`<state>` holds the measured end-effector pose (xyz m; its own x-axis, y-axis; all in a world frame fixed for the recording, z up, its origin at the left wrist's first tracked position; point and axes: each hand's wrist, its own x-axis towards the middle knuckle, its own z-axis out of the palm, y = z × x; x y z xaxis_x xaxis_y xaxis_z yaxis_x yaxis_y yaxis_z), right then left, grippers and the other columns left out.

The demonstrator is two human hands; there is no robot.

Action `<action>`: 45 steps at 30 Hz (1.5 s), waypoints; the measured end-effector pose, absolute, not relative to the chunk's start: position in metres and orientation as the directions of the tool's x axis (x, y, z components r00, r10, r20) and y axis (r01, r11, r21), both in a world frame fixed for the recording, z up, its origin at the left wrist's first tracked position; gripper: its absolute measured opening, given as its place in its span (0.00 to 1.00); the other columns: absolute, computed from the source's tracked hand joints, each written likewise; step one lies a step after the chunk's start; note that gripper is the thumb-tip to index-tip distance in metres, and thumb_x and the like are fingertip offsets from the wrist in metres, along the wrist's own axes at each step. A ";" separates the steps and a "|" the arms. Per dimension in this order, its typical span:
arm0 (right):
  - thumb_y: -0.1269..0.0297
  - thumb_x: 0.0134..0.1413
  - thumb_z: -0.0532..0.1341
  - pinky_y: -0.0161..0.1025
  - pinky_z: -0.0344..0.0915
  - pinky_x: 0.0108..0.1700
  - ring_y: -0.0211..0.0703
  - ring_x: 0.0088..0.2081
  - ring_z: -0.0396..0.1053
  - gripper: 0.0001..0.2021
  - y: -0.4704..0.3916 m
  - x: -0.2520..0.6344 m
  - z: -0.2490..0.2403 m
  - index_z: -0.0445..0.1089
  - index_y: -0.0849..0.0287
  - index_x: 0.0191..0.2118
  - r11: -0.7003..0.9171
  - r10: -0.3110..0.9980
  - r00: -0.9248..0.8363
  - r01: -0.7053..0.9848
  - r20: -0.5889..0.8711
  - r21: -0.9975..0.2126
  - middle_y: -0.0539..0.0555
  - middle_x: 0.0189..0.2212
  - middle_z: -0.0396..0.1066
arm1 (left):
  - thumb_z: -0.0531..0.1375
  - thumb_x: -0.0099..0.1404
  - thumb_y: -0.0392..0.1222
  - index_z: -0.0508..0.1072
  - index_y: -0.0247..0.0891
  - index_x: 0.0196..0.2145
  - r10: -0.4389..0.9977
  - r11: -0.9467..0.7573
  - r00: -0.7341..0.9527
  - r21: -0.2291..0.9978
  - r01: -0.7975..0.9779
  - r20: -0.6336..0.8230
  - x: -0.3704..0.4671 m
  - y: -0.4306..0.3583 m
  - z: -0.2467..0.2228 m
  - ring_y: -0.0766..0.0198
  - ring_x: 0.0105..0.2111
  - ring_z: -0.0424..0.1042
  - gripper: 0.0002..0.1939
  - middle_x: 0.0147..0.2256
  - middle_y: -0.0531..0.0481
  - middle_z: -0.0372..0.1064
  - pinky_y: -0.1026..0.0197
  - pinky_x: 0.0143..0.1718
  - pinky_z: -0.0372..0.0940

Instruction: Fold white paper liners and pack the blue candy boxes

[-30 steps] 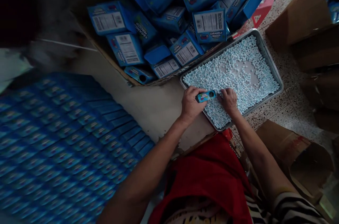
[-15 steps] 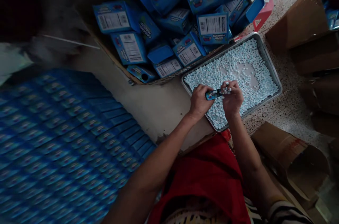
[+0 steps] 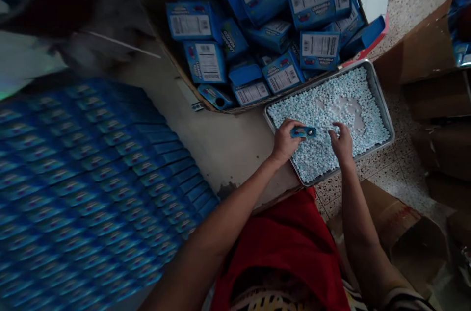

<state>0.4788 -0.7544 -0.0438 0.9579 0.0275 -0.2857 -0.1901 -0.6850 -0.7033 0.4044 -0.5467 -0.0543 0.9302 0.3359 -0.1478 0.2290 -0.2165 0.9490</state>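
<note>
Small blue candy box, round hole showing, held over the left part of the metal tray. Left hand: grip closed around the box. Right hand: grip partly open, fingers curled, nothing visible held, above pale blue and white candies. Behind tray: cardboard carton of blue CARAMELO MACIZO boxes. Left, across bare tabletop: rows of blue boxes.

One head cam, aimed forward and down
Basically the wearer's own viewpoint: it peers past the red apron at the frame's bottom to the tray right of center, pretty wide and fairly near.
</note>
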 end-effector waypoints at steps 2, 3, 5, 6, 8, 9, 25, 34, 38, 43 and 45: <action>0.59 0.58 0.60 0.52 0.65 0.57 0.56 0.55 0.69 0.16 -0.765 0.476 -0.037 0.77 0.55 0.49 -0.901 0.097 0.964 -0.020 -0.247 -0.432 0.63 0.56 0.71 | 0.69 0.51 0.26 0.78 0.40 0.39 0.346 -0.168 0.922 0.955 0.243 -0.173 0.403 -0.549 -0.051 0.58 0.45 0.75 0.18 0.41 0.50 0.75 0.55 0.50 0.68; 0.60 0.60 0.58 0.52 0.64 0.55 0.57 0.54 0.69 0.16 -0.770 0.474 -0.034 0.78 0.55 0.49 -0.949 0.103 0.962 0.019 -0.252 -0.315 0.64 0.57 0.71 | 0.70 0.50 0.26 0.78 0.40 0.39 0.355 -0.147 0.917 0.958 0.245 -0.180 0.402 -0.549 -0.047 0.58 0.44 0.75 0.18 0.40 0.50 0.75 0.55 0.50 0.69; 0.60 0.63 0.57 0.50 0.64 0.50 0.57 0.50 0.70 0.16 -0.773 0.468 -0.033 0.80 0.55 0.49 -0.982 0.138 0.959 0.100 -0.247 -0.159 0.65 0.55 0.72 | 0.71 0.50 0.26 0.78 0.40 0.39 0.363 -0.110 0.916 0.968 0.225 -0.171 0.397 -0.543 -0.038 0.57 0.44 0.75 0.19 0.41 0.48 0.75 0.55 0.50 0.69; 0.59 0.64 0.57 0.48 0.64 0.47 0.56 0.47 0.71 0.16 -0.771 0.462 -0.034 0.80 0.55 0.49 -0.982 0.167 0.955 0.140 -0.245 -0.125 0.65 0.52 0.74 | 0.71 0.50 0.26 0.78 0.40 0.39 0.372 -0.093 0.913 0.972 0.215 -0.166 0.392 -0.536 -0.032 0.57 0.44 0.75 0.19 0.41 0.48 0.74 0.54 0.50 0.69; 0.60 0.65 0.55 0.45 0.62 0.41 0.53 0.41 0.71 0.16 -0.757 0.443 -0.040 0.80 0.55 0.47 -0.968 0.242 0.934 0.214 -0.262 -0.132 0.63 0.44 0.76 | 0.72 0.51 0.27 0.78 0.41 0.40 0.410 -0.067 0.897 0.975 0.211 -0.166 0.374 -0.515 -0.018 0.57 0.44 0.75 0.19 0.41 0.48 0.74 0.55 0.49 0.69; 0.61 0.66 0.55 0.44 0.62 0.40 0.51 0.39 0.71 0.15 -0.746 0.429 -0.043 0.79 0.55 0.45 -0.952 0.295 0.913 0.254 -0.283 -0.172 0.61 0.41 0.77 | 0.72 0.51 0.28 0.78 0.41 0.40 0.444 -0.060 0.880 0.974 0.219 -0.171 0.361 -0.501 -0.009 0.57 0.43 0.75 0.19 0.41 0.49 0.74 0.55 0.48 0.69; 0.53 0.67 0.61 0.69 0.37 0.70 0.69 0.73 0.40 0.32 -0.264 0.453 -0.108 0.61 0.70 0.68 -0.632 0.768 0.609 0.673 -0.198 -0.384 0.74 0.73 0.49 | 0.74 0.55 0.47 0.78 0.44 0.44 0.926 -0.058 0.357 0.885 0.462 -0.126 0.138 -0.291 0.060 0.57 0.46 0.74 0.19 0.44 0.51 0.71 0.57 0.46 0.72; 0.55 0.72 0.56 0.69 0.40 0.70 0.63 0.75 0.39 0.30 -0.390 0.361 -0.110 0.55 0.57 0.74 -0.577 0.814 0.536 0.792 -0.223 -0.200 0.66 0.75 0.48 | 0.72 0.57 0.46 0.78 0.44 0.43 0.906 0.008 0.377 0.897 0.442 -0.194 0.118 -0.333 0.060 0.56 0.47 0.74 0.16 0.43 0.50 0.72 0.52 0.51 0.72; 0.49 0.71 0.54 0.63 0.43 0.70 0.64 0.73 0.43 0.34 -0.451 0.346 -0.087 0.53 0.60 0.75 -0.563 0.825 0.534 0.804 -0.188 -0.189 0.68 0.74 0.49 | 0.72 0.57 0.47 0.78 0.44 0.44 0.890 0.052 0.391 0.906 0.420 -0.233 0.121 -0.357 0.054 0.55 0.48 0.74 0.16 0.45 0.49 0.71 0.52 0.51 0.73; 0.58 0.74 0.48 0.54 0.57 0.58 0.60 0.58 0.60 0.25 -0.510 0.322 -0.069 0.61 0.53 0.71 -0.544 0.820 0.464 0.814 -0.334 -0.205 0.65 0.58 0.69 | 0.71 0.57 0.43 0.77 0.44 0.43 0.902 0.069 0.361 0.904 0.423 -0.238 0.137 -0.371 0.044 0.58 0.46 0.74 0.15 0.44 0.50 0.71 0.54 0.50 0.73; 0.60 0.74 0.47 0.53 0.57 0.55 0.60 0.56 0.60 0.26 -0.520 0.310 -0.075 0.59 0.52 0.72 -0.549 0.800 0.449 0.816 -0.397 -0.182 0.65 0.58 0.68 | 0.72 0.57 0.43 0.77 0.43 0.43 0.902 0.086 0.350 0.902 0.424 -0.251 0.143 -0.374 0.042 0.58 0.47 0.75 0.16 0.45 0.50 0.71 0.55 0.50 0.73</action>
<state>0.3098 -0.5197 -0.0748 0.4493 0.8001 -0.3974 0.8161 -0.5486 -0.1819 0.1432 -0.3739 0.0419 0.3504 0.9023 -0.2513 0.4240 0.0864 0.9015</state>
